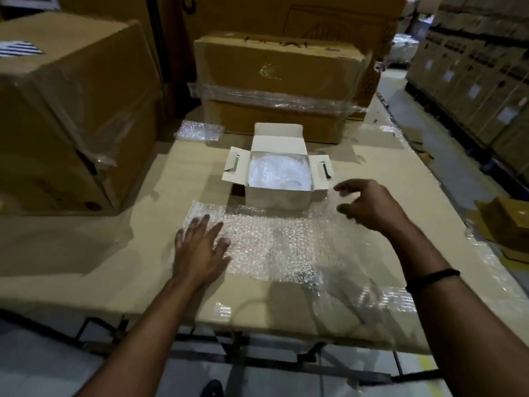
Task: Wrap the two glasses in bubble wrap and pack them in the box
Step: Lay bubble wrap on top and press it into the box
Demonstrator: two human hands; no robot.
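Observation:
A small white box (276,196) stands open in the middle of the cardboard-topped table, with a white bubble-wrapped bundle (279,173) inside it. In front of the box a sheet of bubble wrap (272,242) lies spread flat. My left hand (200,250) rests flat on the sheet's left end, fingers straight. Over the sheet's right end, beside the box's right flap, my right hand (369,207) hovers with loosely bent fingers and holds nothing. Near the table's front edge there is a faint clear shape (335,296), perhaps a glass lying down; I cannot tell for sure.
A second piece of bubble wrap (199,130) lies at the back left. Large taped cartons stand at the left (65,116) and behind the box (280,81). A small brown box (506,224) sits at the table's right edge. Stacked cartons line the aisle at far right.

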